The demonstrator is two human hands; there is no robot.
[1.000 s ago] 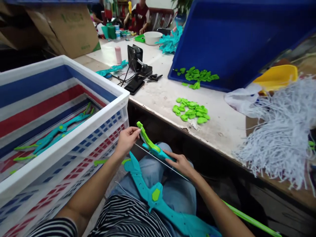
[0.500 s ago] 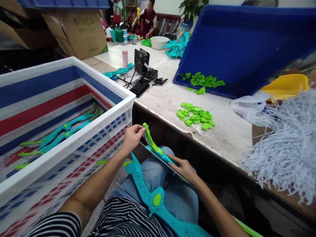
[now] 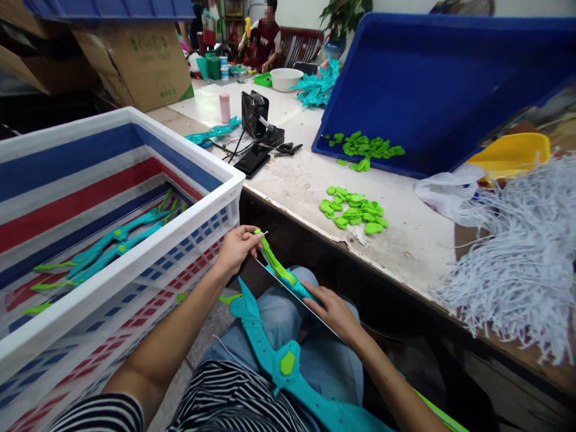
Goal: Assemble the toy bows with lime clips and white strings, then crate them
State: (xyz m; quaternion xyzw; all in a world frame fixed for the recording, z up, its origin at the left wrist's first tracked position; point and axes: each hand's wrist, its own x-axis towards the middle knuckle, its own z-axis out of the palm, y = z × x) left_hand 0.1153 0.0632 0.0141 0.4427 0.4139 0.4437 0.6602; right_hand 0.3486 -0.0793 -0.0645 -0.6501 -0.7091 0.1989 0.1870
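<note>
A toy bow with a teal body and a lime-green limb point(image 3: 275, 259) lies slanting over the knees. At the limb's tip my left hand point(image 3: 238, 247) is closed in a pinch on a white string, and a short end of it sticks out past the tip. The string runs taut along the bow towards my right hand point(image 3: 330, 309), which grips the teal body, thumb and fingers on either side. Across the lap rests a second teal toy bow point(image 3: 270, 357) with a lime-green hexagonal piece, touched by neither hand.
To the left stands a white plastic crate point(image 3: 189, 153) holding several toy bows point(image 3: 121, 235). On the table point(image 3: 288, 186) are lime-green pieces point(image 3: 355, 209), a black fan point(image 3: 254, 114) and a tilted blue tray point(image 3: 405, 78). White strings point(image 3: 517, 264) hang over the right edge. A person point(image 3: 265, 42) sits far back.
My left hand has shifted slightly left and down at the limb's tip, and a short white string end now shows there. My right hand keeps its hold on the bow.
</note>
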